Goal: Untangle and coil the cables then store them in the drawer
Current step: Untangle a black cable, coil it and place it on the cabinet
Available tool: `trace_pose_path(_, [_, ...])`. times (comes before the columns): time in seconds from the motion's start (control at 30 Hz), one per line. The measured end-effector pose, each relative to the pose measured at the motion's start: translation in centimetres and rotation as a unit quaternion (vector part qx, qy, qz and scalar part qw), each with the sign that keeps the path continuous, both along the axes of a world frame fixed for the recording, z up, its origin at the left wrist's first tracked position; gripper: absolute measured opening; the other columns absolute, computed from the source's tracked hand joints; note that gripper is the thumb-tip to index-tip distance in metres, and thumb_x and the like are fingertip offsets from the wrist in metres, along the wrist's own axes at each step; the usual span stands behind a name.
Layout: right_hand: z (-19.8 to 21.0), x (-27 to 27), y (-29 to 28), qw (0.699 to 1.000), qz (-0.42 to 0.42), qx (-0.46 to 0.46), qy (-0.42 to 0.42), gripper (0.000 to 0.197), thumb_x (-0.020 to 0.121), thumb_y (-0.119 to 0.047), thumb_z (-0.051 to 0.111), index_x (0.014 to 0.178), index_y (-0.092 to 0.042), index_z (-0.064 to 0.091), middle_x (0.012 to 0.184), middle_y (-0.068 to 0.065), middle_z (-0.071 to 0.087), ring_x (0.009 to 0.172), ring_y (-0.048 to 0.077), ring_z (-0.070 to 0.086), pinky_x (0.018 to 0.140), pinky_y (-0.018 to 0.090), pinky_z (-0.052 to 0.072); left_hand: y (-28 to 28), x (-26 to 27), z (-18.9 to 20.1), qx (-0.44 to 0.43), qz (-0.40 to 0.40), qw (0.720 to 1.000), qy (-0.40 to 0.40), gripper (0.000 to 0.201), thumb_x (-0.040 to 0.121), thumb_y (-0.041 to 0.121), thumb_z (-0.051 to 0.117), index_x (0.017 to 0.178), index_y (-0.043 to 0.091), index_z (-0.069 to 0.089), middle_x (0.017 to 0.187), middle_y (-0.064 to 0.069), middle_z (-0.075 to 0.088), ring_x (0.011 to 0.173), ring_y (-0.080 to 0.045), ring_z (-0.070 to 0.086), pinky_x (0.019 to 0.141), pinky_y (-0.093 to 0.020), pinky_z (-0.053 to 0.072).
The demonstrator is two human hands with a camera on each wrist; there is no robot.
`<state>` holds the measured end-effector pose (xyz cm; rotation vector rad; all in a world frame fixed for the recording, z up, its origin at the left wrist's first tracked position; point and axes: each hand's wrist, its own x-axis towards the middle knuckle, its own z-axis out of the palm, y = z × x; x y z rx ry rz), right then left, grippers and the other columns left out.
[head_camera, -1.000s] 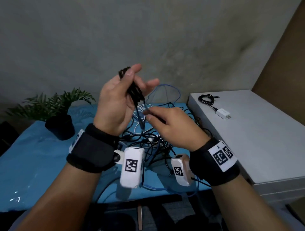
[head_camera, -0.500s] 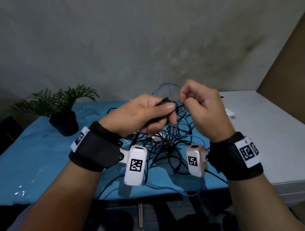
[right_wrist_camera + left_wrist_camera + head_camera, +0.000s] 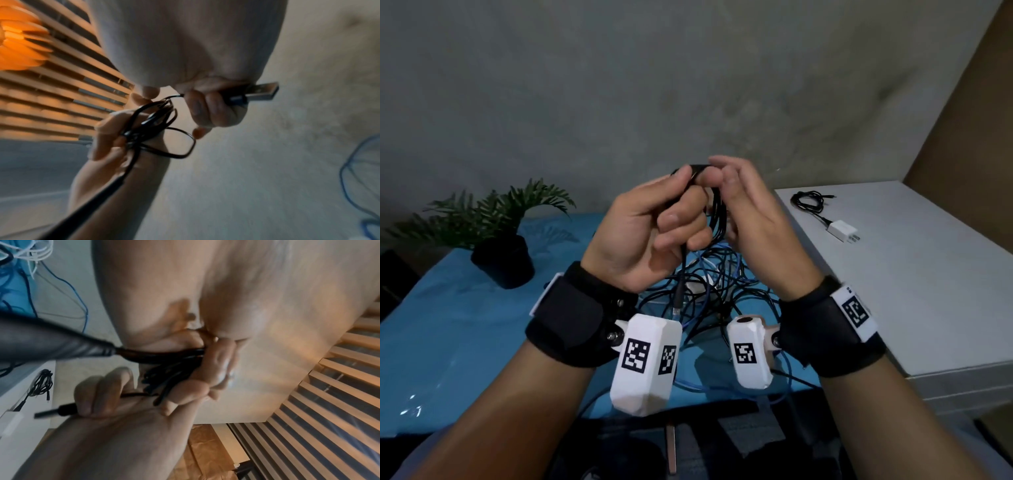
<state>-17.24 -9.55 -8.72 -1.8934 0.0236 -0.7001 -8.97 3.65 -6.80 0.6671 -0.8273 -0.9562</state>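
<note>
Over the blue table (image 3: 441,329) — both hands grip black cable (image 3: 717,212).

Head view's pretty dim and flat, with soft shadows under the plant (image 3: 493,219) at 9 o'clock. Small glare spots sit on the blue surface (image 3: 441,342) around 8. Both wrist views are smeary, edges stretched. An orange lamp (image 3: 18,40) glows at 10 o'clock; the black plug (image 3: 41,347) up close is out of focus.
</note>
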Motion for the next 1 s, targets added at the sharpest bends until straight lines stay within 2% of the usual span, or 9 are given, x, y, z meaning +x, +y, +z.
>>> trace_pose_path(0.13, [-0.2,0.1,1.1,0.992,0.057,0.098,0.056,0.040,0.103,-0.059,0.034,0.107,-0.036,0.067,0.099,-0.017,0.070,0.083,-0.008,0.062,0.068,0.013,0.045,-0.4,0.3,-0.3,0.024,-0.022,0.999,0.027,0.034,0.101,0.028,0.038,0.082,0.014,0.063,0.048,0.010,0.019,0.034,-0.009,0.017,0.044,-0.018,0.033])
trace_pose_path(0.27, [-0.2,0.3,1.2,0.999,0.021,0.021,0.031,0.046,0.098,-0.065,0.036,0.108,-0.033,0.068,0.113,-0.008,0.068,0.111,0.004,0.062,0.099,0.033,0.048,0.0,1.2,-0.7,0.005,-0.090,0.995,0.049,0.031,0.102,0.030,0.044,0.080,0.015,0.059,0.048,0.009,0.021,0.034,-0.010,0.018,0.042,-0.021,0.030])
trace_pose_path(0.4, [0.7,-0.3,0.8,0.986,0.089,0.137,0.036,0.040,0.105,-0.045,0.048,0.102,-0.008,0.063,0.077,-0.002,0.060,0.052,0.006,0.044,0.046,0.016,0.033,0.3,1.3,-0.4,0.024,-0.082,0.996,0.033,0.036,0.103,0.034,0.042,0.076,0.015,0.058,0.045,0.009,0.021,0.031,-0.010,0.023,0.044,-0.020,0.035])
trace_pose_path(0.6, [2.0,-1.2,0.8,0.976,0.099,0.188,0.043,0.029,0.107,-0.036,0.046,0.087,-0.015,0.050,0.058,-0.003,0.046,0.043,0.007,0.035,0.040,0.020,0.023,0.6,1.3,0.3,0.134,0.116,0.978,-0.108,0.033,0.102,0.035,0.043,0.079,0.013,0.053,0.047,0.005,0.041,0.051,-0.013,0.049,0.062,-0.025,0.050])
trace_pose_path(0.7, [1.6,-1.0,0.8,0.978,0.074,0.178,0.074,0.033,0.108,-0.041,0.042,0.087,-0.017,0.050,0.057,-0.009,0.039,0.043,0.005,0.028,0.040,0.021,0.023,0.8,1.8,0.1,0.208,0.239,0.898,-0.307,0.036,0.104,0.037,0.049,0.082,0.010,0.058,0.062,0.002,0.055,0.054,-0.013,0.046,0.052,-0.029,0.039])
trace_pose_path(0.8, [0.8,-0.5,0.5,0.989,-0.094,-0.079,0.078,0.037,0.108,-0.041,0.040,0.087,-0.014,0.054,0.058,-0.009,0.048,0.050,0.009,0.043,0.049,0.032,0.034,0.8,2.3,-0.5,0.273,0.369,0.742,-0.489,0.038,0.099,0.045,0.059,0.081,0.012,0.064,0.062,-0.001,0.053,0.052,-0.008,0.040,0.053,-0.033,0.034])
trace_pose_path(0.87, [0.0,-0.1,0.6,0.944,-0.199,-0.249,0.089,0.037,0.109,-0.042,0.035,0.090,-0.013,0.050,0.064,-0.002,0.052,0.061,0.023,0.053,0.055,0.042,0.037,0.8,2.3,-0.8,0.307,0.407,0.681,-0.525,0.036,0.096,0.048,0.062,0.080,0.016,0.064,0.063,0.002,0.057,0.053,-0.007,0.045,0.056,-0.031,0.037])
trace_pose_path(0.9, [-0.3,0.0,0.7,0.928,-0.226,-0.283,0.090,0.035,0.109,-0.041,0.033,0.092,-0.014,0.046,0.066,-0.001,0.051,0.064,0.029,0.054,0.057,0.043,0.037,0.8,2.3,-0.8,0.315,0.406,0.683,-0.519,0.034,0.098,0.045,0.061,0.081,0.016,0.064,0.061,0.003,0.057,0.051,-0.007,0.048,0.055,-0.030,0.039])
trace_pose_path(1.0, [-0.7,0.4,0.5,0.923,-0.244,-0.286,0.087,0.030,0.109,-0.039,0.031,0.092,-0.016,0.040,0.067,0.000,0.048,0.068,0.034,0.054,0.058,0.045,0.035,0.7,1.5,-0.1,0.300,0.343,0.798,-0.394,0.027,0.105,0.024,0.053,0.093,0.004,0.068,0.068,0.000,0.065,0.053,-0.014,0.061,0.055,-0.034,0.053])
